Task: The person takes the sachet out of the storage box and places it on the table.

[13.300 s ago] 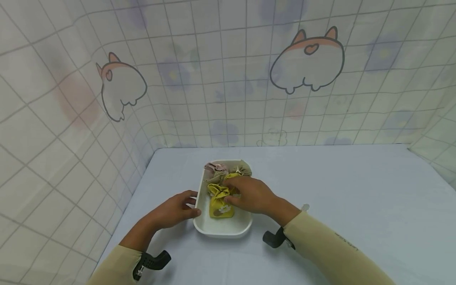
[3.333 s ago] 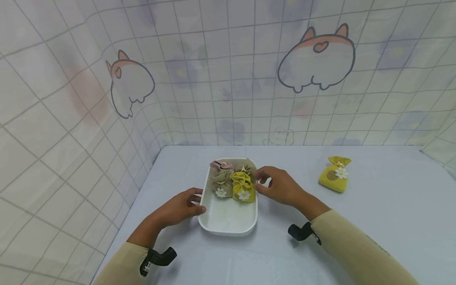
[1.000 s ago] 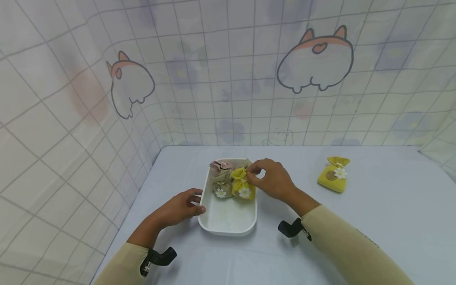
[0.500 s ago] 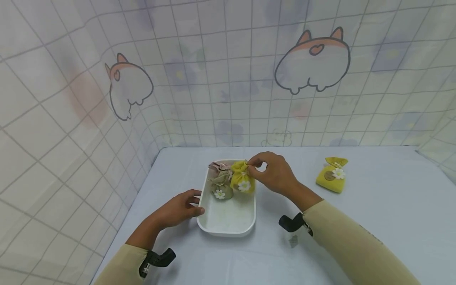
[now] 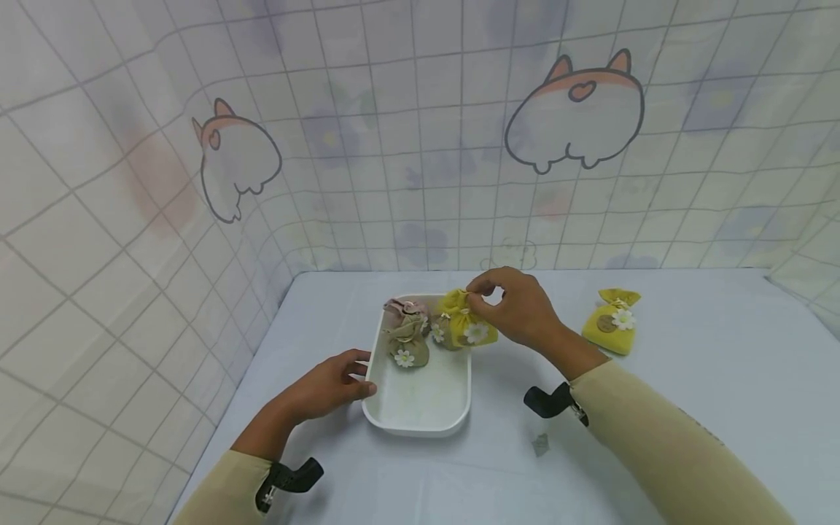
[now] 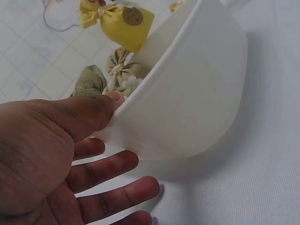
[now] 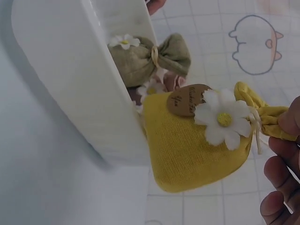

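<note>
My right hand (image 5: 518,306) pinches the gathered neck of a yellow drawstring pouch (image 5: 474,328), which hangs over the right rim of a white plastic tray (image 5: 420,408). In the right wrist view this pouch (image 7: 197,150) shows a white daisy and a round brown tag. My left hand (image 5: 331,386) holds the tray's left edge, thumb over the rim and fingers against the outer wall (image 6: 187,108). Inside the tray lie an olive-beige pouch (image 5: 408,348) with a daisy, a dusty-pink pouch (image 5: 398,309) behind it, and a brownish pouch (image 5: 442,332) partly hidden by the yellow one.
A second yellow pouch (image 5: 610,328) with a daisy and tag lies on the white table (image 5: 689,364) to the right. Behind the table hangs a white grid-patterned curtain (image 5: 420,146). A small greyish patch (image 5: 541,445) shows on the cloth below the right wrist.
One yellow pouch went from the tray to the right of the table. Since then my right hand has taken another by its neck and lifted it rightward. My left hand stays at the tray.
</note>
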Available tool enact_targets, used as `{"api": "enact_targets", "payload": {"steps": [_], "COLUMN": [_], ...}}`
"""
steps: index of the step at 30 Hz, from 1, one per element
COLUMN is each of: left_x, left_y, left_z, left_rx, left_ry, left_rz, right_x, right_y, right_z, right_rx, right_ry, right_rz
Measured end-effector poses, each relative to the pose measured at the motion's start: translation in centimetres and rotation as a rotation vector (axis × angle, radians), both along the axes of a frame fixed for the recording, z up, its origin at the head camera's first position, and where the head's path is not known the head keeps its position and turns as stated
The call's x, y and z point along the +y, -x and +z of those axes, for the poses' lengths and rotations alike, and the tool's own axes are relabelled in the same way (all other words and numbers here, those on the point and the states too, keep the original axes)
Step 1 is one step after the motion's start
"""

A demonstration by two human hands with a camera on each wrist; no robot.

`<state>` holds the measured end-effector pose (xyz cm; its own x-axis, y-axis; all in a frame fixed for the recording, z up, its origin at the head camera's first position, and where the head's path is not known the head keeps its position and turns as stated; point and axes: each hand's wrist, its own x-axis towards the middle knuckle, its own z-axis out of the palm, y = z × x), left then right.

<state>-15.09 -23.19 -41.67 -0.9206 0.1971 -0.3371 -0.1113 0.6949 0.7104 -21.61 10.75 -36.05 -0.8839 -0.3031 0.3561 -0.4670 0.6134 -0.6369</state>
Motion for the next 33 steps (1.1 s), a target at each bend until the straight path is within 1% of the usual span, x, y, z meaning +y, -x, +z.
{"api": "enact_targets", "payload": {"steps": [6, 15, 22, 28, 33], "left_x": [0.0, 0.1, 0.0, -0.1, -0.1], "left_y": [0.0, 0.1, 0.1, 0.1, 0.1], "left_z": [0.1, 0.2, 0.2, 0.1, 0.0], "left_rx": [0.003, 0.003, 0.005, 0.001, 0.001], "left_ry": [-0.002, 0.009, 0.000, 0.002, 0.004], "left_rz": [-0.002, 0.000, -0.009, -0.010, -0.009], "right_x": [1.5, 3.8, 5.8, 7.3, 8.4], "right_y": [0.3, 0.3, 0.6, 0.5, 0.3], "right_z": [0.0, 0.1, -0.4, -0.6, -0.7], "right_rx": [-0.032, -0.059, -0.066, -0.073, -0.106], "right_ry": [-0.006, -0.010, -0.036, -0.037, -0.024], "right_rz": [-0.049, -0.092, -0.115, -0.134, -0.160]}}
